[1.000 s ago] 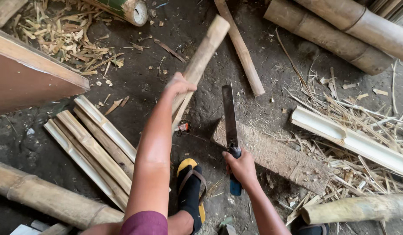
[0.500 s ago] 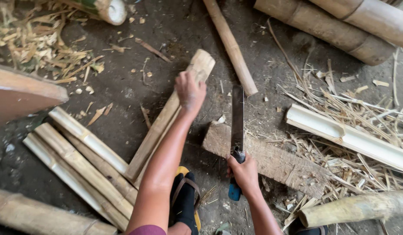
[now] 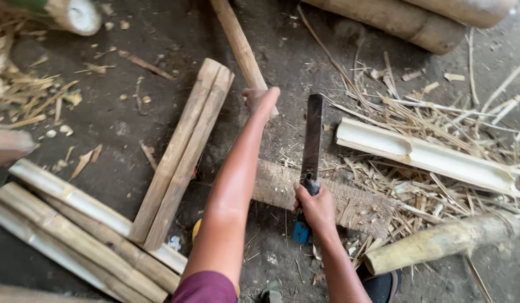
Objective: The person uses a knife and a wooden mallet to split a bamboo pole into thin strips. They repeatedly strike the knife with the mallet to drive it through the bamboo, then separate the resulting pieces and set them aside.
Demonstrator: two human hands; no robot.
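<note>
Machete gripped in the right hand — blade flat over the wooden block — left hand loosely curled, empty, just left of the blade tip

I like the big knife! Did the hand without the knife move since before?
Yes. The left hand let go of the split bamboo piece and shifted right, toward the thin pole lying on the ground beyond the wooden block.

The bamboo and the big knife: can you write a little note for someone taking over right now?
Left hand: stretched out, reaching the round bamboo pole; grip unclear.
Right hand: fingers closed round the blue-handled machete, blade over the wooden block.
Two split bamboo pieces lean on the slat pile at left.
An open half-culm lies at right.
Several whole poles remain unsplit.
</note>
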